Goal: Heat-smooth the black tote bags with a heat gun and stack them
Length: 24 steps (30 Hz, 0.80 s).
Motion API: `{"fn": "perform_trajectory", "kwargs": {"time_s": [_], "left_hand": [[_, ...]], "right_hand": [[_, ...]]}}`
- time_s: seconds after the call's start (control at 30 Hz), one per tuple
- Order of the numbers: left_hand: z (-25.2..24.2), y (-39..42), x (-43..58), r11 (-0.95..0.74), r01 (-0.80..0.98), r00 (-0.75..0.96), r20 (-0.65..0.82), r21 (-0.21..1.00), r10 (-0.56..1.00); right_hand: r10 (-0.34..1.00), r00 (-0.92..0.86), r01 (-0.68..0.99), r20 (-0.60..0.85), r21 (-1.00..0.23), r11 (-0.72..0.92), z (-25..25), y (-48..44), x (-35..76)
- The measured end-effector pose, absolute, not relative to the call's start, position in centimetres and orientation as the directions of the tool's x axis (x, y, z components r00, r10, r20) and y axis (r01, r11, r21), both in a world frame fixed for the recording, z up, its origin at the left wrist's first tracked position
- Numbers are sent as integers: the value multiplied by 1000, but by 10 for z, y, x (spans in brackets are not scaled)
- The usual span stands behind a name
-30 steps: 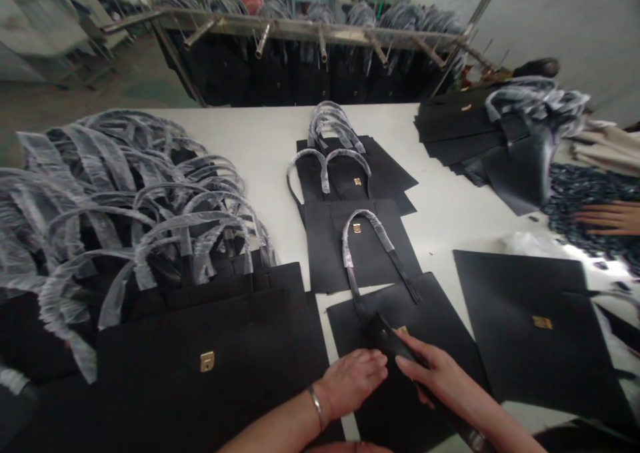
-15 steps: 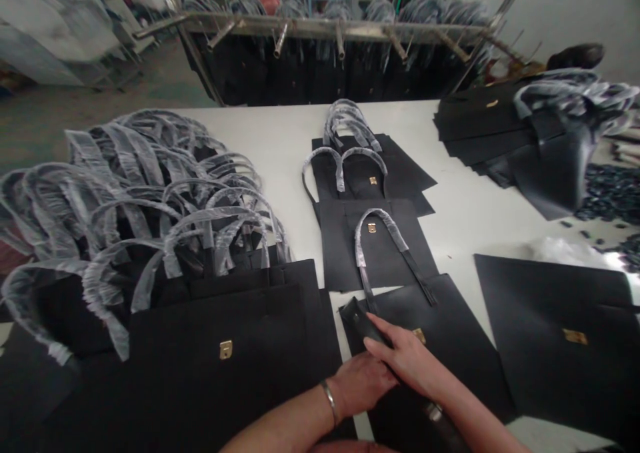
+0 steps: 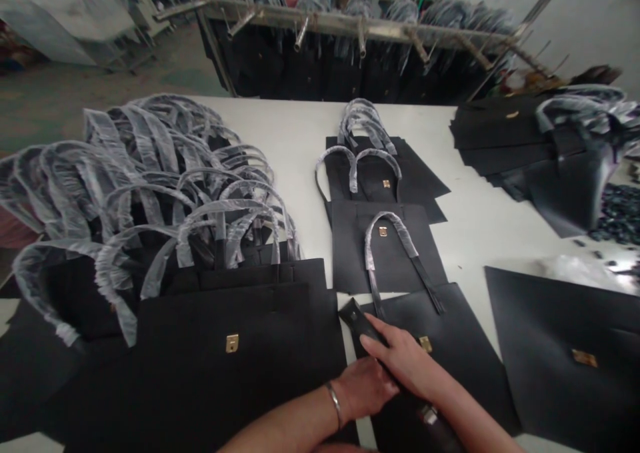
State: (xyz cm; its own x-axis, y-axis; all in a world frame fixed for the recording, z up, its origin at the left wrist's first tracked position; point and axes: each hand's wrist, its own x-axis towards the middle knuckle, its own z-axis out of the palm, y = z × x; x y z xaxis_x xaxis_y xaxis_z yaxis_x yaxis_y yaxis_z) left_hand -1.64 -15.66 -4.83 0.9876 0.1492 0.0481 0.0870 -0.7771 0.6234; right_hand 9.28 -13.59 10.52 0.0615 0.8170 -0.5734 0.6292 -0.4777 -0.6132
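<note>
Nearest, at lower centre: black strap (image 3: 355,314) slanting up and left, held in right hand (image 3: 409,361), thumb along the near side, fingers wrapped closely round it, gap nil. Right forearm in from lower right. Left hand (image 3: 367,386) tucked just below and against the right, fingers bent, wrist in metal bracelet (image 3: 334,403); fingertips partly hidden behind strap, so cannot tell whether gripping. Silvery fitting (image 3: 430,414) on strap, below the right hand. Strap held over a flat black bag (image 3: 465,346) with gold clasp (image 3: 425,344); interior hidden, contents not determinable. To the left, larger stack of black bags (image 3: 185,353), lying flat, gold clasp (image 3: 232,344) on top one, insides likewise hidden. To the right, flat black piece (image 3: 540,333) with gold fitting (image 3: 585,358). Farther up, plastic-wrapped handle (image 3: 393,224) arched over next bag (image 3: 350,260), with ends reaching down toward the bag under the hands. At left, heap of wrapped handles (image 3: 127,136) above the stack. At right, clear plastic (image 3: 580,272), then small dark pieces (image 3: 623,216). Beyond, on white table (image 3: 300,146), overlapping bags (image 3: 425,173) in centre and fanned pile (image 3: 495,133) at right. Farthest, metal rack (image 3: 330,21), loaded with dark bags and wrapped handles.
</note>
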Motion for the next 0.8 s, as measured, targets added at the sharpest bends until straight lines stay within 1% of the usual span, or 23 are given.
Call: {"fn": "perform_trajectory", "kwargs": {"time_s": [0.07, 0.13, 0.2, 0.27, 0.33, 0.4, 0.47, 0.63, 0.7, 0.8], "left_hand": [[-46, -156, -17, -758, 83, 989, 40, 646, 142], [-45, -156, -16, -738, 76, 993, 12, 671, 114], [-44, -156, -16, -729, 86, 995, -22, 679, 97], [-43, -155, -16, -743, 104, 993, -21, 661, 120], [-41, -153, -16, -755, 90, 989, 30, 649, 144], [-37, -151, -16, -751, 50, 984, 97, 658, 150], [-32, -149, -16, -742, 23, 982, 124, 671, 142], [-15, -137, -32, -741, -38, 980, 171, 671, 105], [-8, -122, -47, -749, 26, 968, 172, 662, 185], [0, -89, -67, -727, 269, 890, 126, 631, 438]], "right_hand": [[781, 63, 626, -621, -585, -516, 108, -140, 93], [710, 61, 598, -701, -544, -589, 111, -146, 93], [687, 64, 584, -724, -531, -614, 110, -148, 91], [755, 64, 599, -653, -580, -553, 106, -143, 88], [825, 72, 594, -560, -641, -486, 101, -135, 86], [852, 105, 566, -512, -674, -475, 99, -133, 89], [853, 141, 533, -502, -688, -493, 102, -140, 95], [720, 184, 377, -669, -629, -680, 107, -186, 118], [699, 209, 323, -684, -626, -709, 104, -202, 124], [693, 222, 256, -686, -645, -720, 98, -215, 126]]}}
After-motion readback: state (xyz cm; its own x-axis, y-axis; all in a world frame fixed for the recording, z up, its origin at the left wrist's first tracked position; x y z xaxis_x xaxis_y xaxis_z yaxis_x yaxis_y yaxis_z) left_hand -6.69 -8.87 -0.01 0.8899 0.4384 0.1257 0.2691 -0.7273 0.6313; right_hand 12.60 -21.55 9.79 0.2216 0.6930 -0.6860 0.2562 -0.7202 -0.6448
